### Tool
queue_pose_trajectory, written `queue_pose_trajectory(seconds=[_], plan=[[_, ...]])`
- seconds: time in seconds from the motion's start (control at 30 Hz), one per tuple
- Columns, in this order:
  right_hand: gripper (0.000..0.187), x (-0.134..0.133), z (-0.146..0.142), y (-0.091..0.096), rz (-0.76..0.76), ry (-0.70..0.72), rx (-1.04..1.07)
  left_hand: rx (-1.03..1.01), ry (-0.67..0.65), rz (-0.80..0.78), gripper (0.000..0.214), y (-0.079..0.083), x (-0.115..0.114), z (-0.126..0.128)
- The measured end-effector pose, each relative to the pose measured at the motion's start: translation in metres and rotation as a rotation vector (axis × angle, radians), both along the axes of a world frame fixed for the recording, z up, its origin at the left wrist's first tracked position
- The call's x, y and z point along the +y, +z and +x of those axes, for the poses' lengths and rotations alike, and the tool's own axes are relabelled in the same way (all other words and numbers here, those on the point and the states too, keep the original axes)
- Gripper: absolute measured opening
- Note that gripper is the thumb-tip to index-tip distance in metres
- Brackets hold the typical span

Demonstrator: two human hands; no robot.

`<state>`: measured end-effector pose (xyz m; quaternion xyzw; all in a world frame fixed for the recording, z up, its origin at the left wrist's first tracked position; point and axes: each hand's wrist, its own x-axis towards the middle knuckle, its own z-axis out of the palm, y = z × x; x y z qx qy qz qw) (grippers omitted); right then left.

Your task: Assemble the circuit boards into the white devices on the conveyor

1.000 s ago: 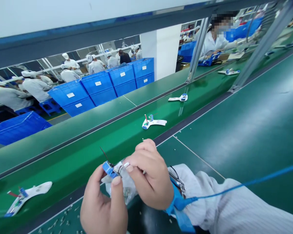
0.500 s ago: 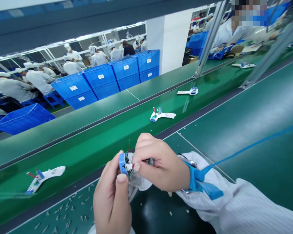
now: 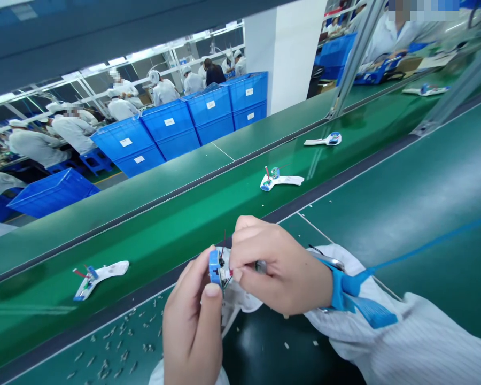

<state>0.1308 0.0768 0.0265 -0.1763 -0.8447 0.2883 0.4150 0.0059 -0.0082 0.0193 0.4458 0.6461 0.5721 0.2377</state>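
Note:
My left hand (image 3: 194, 321) is closed around a white plastic housing with a blue rounded end (image 3: 215, 266), held tilted above the near edge of the belt. Green circuit board and small electronic parts show inside it. A small white connector (image 3: 225, 274) sits at the housing's opening. My right hand (image 3: 278, 272) pinches at this spot, with a bit of red wire between thumb and forefinger. A thin dark red wire (image 3: 224, 238) sticks up from the housing. The right fingers and palm hide much of the rest of the housing.
Similar white housings (image 3: 114, 269) with boards and wires lie along the green conveyor belt (image 3: 172, 227). Several small metal parts (image 3: 124, 355) are scattered at the lower left. A blue strap cord (image 3: 436, 240) runs from my right wrist. Blue bins (image 3: 168, 131) and co-workers stand beyond.
The housings on the belt have moved right and away. My view has shifted slightly, so both hands appear further right. Their grip on the housing and wire looks the same.

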Motion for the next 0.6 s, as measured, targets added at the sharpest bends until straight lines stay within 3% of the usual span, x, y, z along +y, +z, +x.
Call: queue_pose_trajectory(seconds=[0.33,0.6], plan=[[0.023,0.003,0.004,-0.002,0.071,-0.002,-0.036,0.053,-0.157,-0.129,0.043,-0.003,-0.004,-0.013],[0.025,-0.005,0.004,-0.001,0.187,-0.151,-0.099,0.193,-0.181,-0.105,0.037,-0.008,-0.006,-0.017]])
